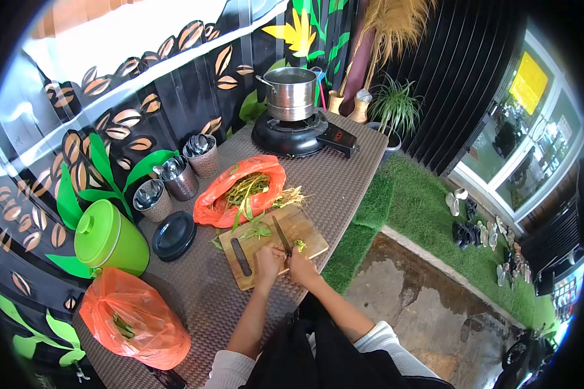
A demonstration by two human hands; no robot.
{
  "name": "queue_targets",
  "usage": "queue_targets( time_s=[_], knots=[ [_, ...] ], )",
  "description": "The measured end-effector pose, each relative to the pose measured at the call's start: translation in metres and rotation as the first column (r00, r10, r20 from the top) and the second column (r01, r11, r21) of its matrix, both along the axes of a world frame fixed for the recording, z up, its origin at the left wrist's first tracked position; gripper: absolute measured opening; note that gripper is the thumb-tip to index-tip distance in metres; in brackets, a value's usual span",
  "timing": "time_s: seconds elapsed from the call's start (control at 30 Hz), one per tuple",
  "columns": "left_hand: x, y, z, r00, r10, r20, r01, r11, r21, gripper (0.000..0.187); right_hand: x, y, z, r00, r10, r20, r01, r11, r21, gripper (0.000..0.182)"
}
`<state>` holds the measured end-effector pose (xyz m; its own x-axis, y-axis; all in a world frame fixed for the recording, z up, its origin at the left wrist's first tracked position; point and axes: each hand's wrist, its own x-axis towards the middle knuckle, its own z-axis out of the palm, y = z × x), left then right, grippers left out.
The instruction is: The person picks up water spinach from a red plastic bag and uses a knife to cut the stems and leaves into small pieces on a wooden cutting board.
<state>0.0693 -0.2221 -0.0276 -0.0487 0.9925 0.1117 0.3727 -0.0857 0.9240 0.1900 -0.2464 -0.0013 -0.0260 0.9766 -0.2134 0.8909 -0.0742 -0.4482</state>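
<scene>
A wooden cutting board point(303, 225) with a slot handle lies near the table's edge. My right hand point(301, 266) is closed on the handle end of a knife point(281, 233), whose dark blade points away from me over the board. Close beside it, my left hand point(268, 262) rests over the board with its fingers curled in near the knife; what they hold is hidden. A small heap of chopped greens point(300, 245) sits just beyond my right hand. Loose green leaves point(258, 231) lie on the board's far left part. Behind the board, an orange plastic bag point(204, 206) gapes, full of leafy stems point(248, 192).
A steel pot point(291, 97) stands on a black portable stove point(276, 139) at the table's far end. Metal cups of cutlery point(180, 179), dark plates point(174, 236), a green lidded bucket point(113, 240) and a second orange bag point(136, 324) line the left side.
</scene>
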Motion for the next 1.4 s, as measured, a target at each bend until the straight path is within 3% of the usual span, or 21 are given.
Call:
queue_targets(
  time_s=[0.07, 0.17, 0.23, 0.3, 0.37, 0.47, 0.63, 0.7, 0.8, 0.9, 0.97, 1.0, 1.07, 1.33, 1.4],
  knots=[
    [0.0, 0.002, 0.003, 0.999, 0.033, 0.023, -0.03, 0.995, -0.096, 0.014, 0.003, -0.003, -0.002, 0.999, 0.052, 0.012, -0.052, 0.998, 0.036, 0.029],
    [-0.002, -0.002, 0.009, 0.999, 0.036, -0.009, -0.036, 0.997, -0.072, 0.012, -0.002, -0.019, 0.0, 0.999, 0.026, -0.026, -0.024, 0.996, 0.09, 0.029],
    [-0.002, -0.002, 0.003, 0.999, 0.02, 0.048, -0.018, 0.999, -0.047, 0.012, -0.012, -0.022, 0.0, 0.996, -0.092, 0.013, 0.093, 0.995, -0.027, 0.034],
    [-0.003, -0.004, -0.001, 0.995, 0.006, 0.101, -0.004, 1.0, -0.02, 0.012, -0.009, -0.011, 0.0, 0.998, -0.058, -0.001, 0.058, 0.998, -0.031, 0.035],
    [-0.002, -0.007, -0.002, 0.999, 0.002, -0.046, 0.001, 0.997, 0.072, 0.015, -0.004, -0.008, -0.003, 0.999, -0.028, -0.018, 0.028, 0.999, -0.032, 0.036],
    [0.001, -0.017, 0.012, 0.996, 0.008, -0.094, 0.006, 0.99, 0.142, 0.016, -0.003, -0.011, -0.003, 0.998, 0.0, -0.058, 0.0, 1.0, -0.008, 0.038],
    [0.006, -0.017, 0.004, 0.992, 0.068, -0.108, -0.051, 0.987, 0.151, 0.013, -0.005, -0.017, 0.001, 0.99, -0.133, -0.037, 0.132, 0.991, -0.035, 0.034],
    [0.006, -0.014, -0.001, 0.993, 0.064, -0.104, -0.047, 0.987, 0.153, 0.013, 0.006, -0.01, -0.001, 0.993, -0.11, -0.05, 0.11, 0.994, -0.015, 0.036],
    [0.011, -0.006, -0.002, 0.968, 0.051, -0.247, 0.001, 0.979, 0.204, 0.009, 0.016, -0.003, -0.001, 0.999, -0.048, -0.018, 0.048, 0.999, 0.015, 0.038],
    [0.013, 0.004, -0.003, 0.973, 0.072, -0.219, -0.016, 0.968, 0.249, 0.01, 0.016, -0.004, 0.001, 0.995, -0.067, -0.07, 0.067, 0.998, -0.003, 0.038],
    [0.009, 0.011, -0.001, 0.955, 0.263, -0.138, -0.186, 0.891, 0.414, 0.013, 0.013, -0.004, 0.002, 0.993, -0.111, -0.051, 0.109, 0.993, -0.037, 0.039],
    [0.005, 0.012, 0.001, 0.955, 0.263, -0.137, -0.186, 0.891, 0.414, 0.013, 0.013, -0.004, 0.002, 0.993, -0.111, -0.049, 0.109, 0.993, -0.037, 0.039],
    [-0.005, 0.015, 0.004, 0.901, 0.423, -0.096, -0.367, 0.862, 0.35, 0.019, 0.013, -0.005, 0.002, 0.991, -0.115, -0.069, 0.114, 0.993, -0.025, 0.04],
    [-0.028, 0.041, -0.004, 0.947, 0.32, -0.022, -0.312, 0.933, 0.179, 0.018, 0.014, -0.001, 0.005, 0.989, -0.119, -0.086, 0.115, 0.992, -0.049, 0.037],
    [-0.025, 0.037, 0.004, 0.939, 0.329, 0.103, -0.343, 0.921, 0.184, 0.018, 0.015, -0.002, 0.007, 0.988, -0.123, -0.098, 0.117, 0.991, -0.058, 0.036]
  ],
)
